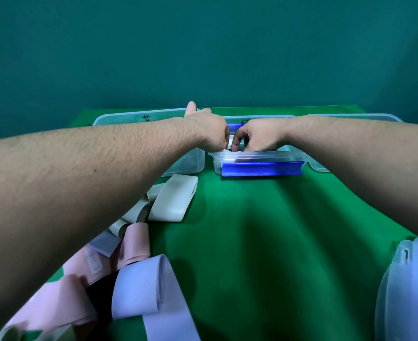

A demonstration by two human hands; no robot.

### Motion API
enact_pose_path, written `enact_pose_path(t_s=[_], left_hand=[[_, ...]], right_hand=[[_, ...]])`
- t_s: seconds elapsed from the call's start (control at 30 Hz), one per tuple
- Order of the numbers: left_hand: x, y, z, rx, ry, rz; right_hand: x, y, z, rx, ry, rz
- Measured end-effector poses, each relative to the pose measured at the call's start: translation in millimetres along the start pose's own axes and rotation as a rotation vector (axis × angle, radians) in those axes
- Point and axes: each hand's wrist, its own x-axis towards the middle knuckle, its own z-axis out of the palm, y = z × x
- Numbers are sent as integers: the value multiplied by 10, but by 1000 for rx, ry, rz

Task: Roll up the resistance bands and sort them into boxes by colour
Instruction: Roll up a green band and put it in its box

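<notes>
a pale rolled band (pixel 230 142) is held low inside the middle clear box (pixel 257 157), the one with blue latches. the left hand (pixel 214 134) is curled against it from one side; the right hand (pixel 257 139) is curled over the box interior, though whether it holds the roll cannot be told. the roll should be seated snugly before release, so that unwinding is prevented. unrolled bands, grey-green (pixel 173 198), pink (pixel 134 242) and lilac (pixel 151 286), lie on the green cloth (pixel 276 230) nearby.
</notes>
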Motion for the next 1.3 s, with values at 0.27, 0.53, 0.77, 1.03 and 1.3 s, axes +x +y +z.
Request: enact_pose_path(t_s=[0.27,0.53,0.77,1.03,1.3], left_hand=[[27,0,6,11,-8,-1],[54,-15,31,18,-1,-1],[48,-7,15,27,-18,11],[46,12,10,50,-11,11],[47,0,41,4,21,5]], right_hand=[[-21,-75,-6,-170,91,-73],[-34,9,-11,-131,93,-90],[-2,-12,-5,-196,98,-107],[31,-13,23,-178,133,-105],[61,-7,53,-211,123,-121]])
